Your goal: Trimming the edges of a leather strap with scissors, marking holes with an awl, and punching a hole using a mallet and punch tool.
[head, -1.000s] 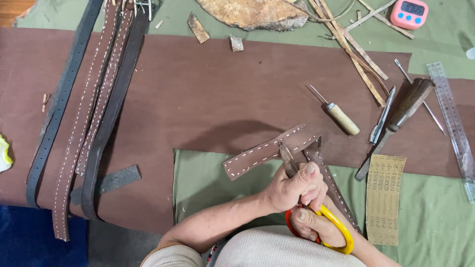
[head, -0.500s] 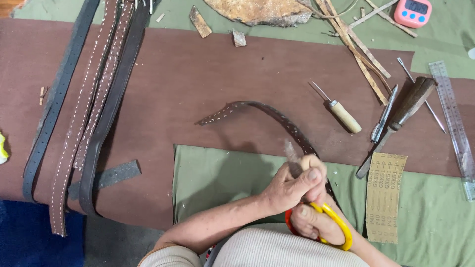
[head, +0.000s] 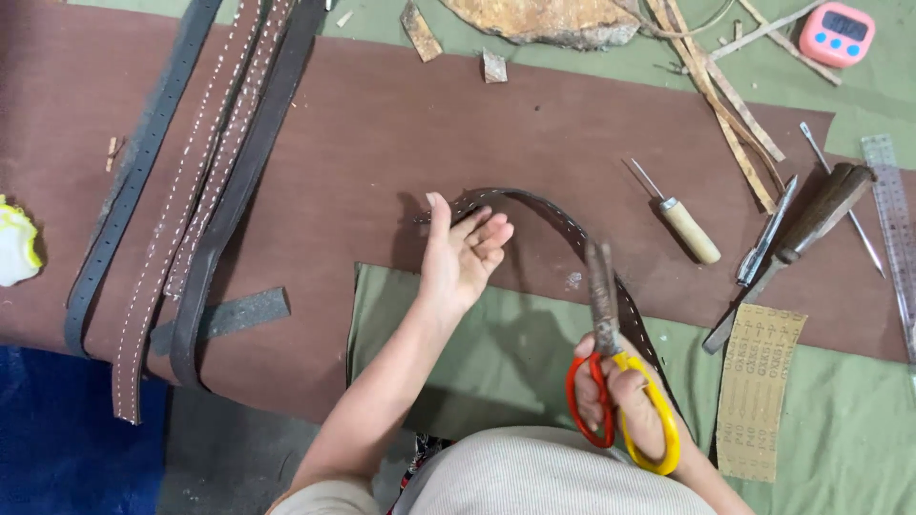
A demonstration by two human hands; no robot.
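1. Near the middle of the brown sheet [head: 315, 181], the left hand [head: 463, 253] is seen open, palm up, fingers spread loosely; its fingertips lie at the end of the curved strap [head: 563, 224], though contact cannot be told for certain.
2. The scissors [head: 615, 381] are gripped by the right hand [head: 625, 396], fingers closed through the red and yellow handles; the blades are held together, pointing away, over the strap.
3. The strap is arched from the left hand down towards the right hand, where its lower end is hidden behind the scissors and wrist.
4. The right forearm is cut off by the bottom edge.
5. A tan sandpaper sheet [head: 759, 391] with rows of print is laid on the green mat [head: 506, 353], right of the scissors.
6. A pink timer [head: 838, 33] is set at the top right corner.
7. An awl [head: 682, 224] is laid beside a knife [head: 806, 234].
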